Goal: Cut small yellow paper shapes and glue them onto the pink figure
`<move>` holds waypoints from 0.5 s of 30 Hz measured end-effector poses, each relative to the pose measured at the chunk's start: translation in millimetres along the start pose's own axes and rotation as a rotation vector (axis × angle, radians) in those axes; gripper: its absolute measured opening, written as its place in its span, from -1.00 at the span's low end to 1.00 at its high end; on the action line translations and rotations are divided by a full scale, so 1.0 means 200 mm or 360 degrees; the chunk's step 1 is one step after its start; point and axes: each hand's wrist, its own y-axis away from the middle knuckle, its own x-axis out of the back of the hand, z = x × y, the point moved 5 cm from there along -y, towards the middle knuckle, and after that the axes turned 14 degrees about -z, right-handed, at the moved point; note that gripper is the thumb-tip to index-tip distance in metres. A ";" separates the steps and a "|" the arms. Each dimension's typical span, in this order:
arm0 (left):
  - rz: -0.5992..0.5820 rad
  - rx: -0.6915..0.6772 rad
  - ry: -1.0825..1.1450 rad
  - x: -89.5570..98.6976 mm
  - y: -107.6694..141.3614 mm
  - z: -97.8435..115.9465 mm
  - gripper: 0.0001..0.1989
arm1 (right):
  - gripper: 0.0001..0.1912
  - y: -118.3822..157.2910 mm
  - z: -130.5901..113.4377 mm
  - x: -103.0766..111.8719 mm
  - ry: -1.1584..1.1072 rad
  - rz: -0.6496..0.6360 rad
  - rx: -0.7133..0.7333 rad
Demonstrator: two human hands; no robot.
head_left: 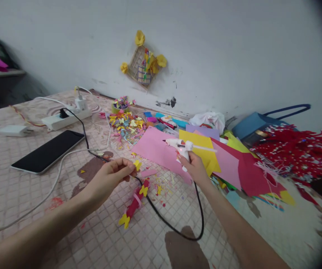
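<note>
My left hand [121,170] is closed, pinching a small yellow paper butterfly [137,164] between thumb and finger. The handle of a white glue gun [181,145] sits in my closed right hand [193,166], with the dark nozzle pointing left and a glue stick jutting out at the back. A black cord [174,228] loops down from the gun and runs up under my left hand. Below and between the hands, a rolled dark red paper piece [134,205] with yellow butterflies and a pink strip lies on the patterned table cover [99,239].
Left of my hands lie a dark tablet [50,149], a power strip [65,118] and a white cable. Paper cut-outs [125,123] are heaped at the back. Coloured sheets [200,145], a blue bag [250,127] and red tinsel-like strands [292,151] lie to the right.
</note>
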 end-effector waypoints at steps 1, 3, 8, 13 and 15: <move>0.0016 -0.0003 0.0027 0.00 0.00 0.00 -0.83 | -0.65 0.04 -0.02 0.01 -0.0024 -0.0002 0.0004; 0.0042 0.0000 0.0065 0.01 0.00 0.00 -0.82 | -0.63 0.11 -0.07 0.03 -0.0069 -0.0011 0.0020; 0.0065 0.0014 0.0100 0.01 -0.01 -0.01 -0.81 | -0.70 0.26 -0.19 0.02 -0.0198 -0.0169 0.0204; 0.0048 0.0012 0.0093 -0.01 0.00 0.00 -0.83 | -0.74 0.32 -0.28 -0.05 -0.0088 -0.0481 0.0335; 0.0030 0.0007 0.0077 -0.02 0.00 0.00 -0.84 | -0.74 0.32 -0.30 -0.07 -0.0026 -0.0553 0.0351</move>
